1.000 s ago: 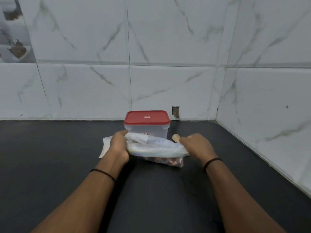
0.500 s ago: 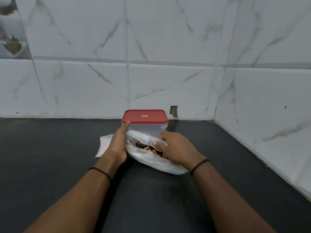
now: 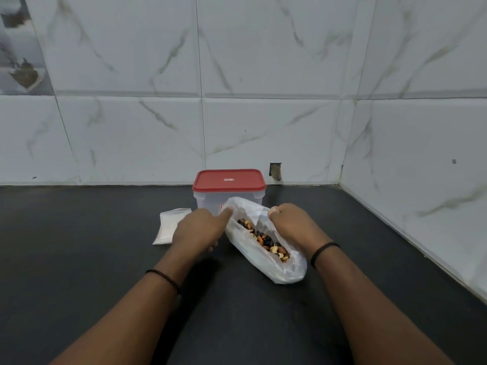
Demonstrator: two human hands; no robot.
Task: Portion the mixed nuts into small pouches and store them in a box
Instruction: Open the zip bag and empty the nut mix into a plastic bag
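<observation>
Plastic bag (image 3: 266, 256) of nuts (image 3: 263, 239) between left hand (image 3: 200, 229) and right hand (image 3: 292, 225), both pinching its rim

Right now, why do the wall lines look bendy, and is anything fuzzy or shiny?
Head view: the wide lens bows the tile lines near the edges. The left hand is a bit smeared, the nuts fairly sharp. Soft even light; faint shadows under the arms on the counter. The bag shows a pale sheen, no hard glare.
</observation>
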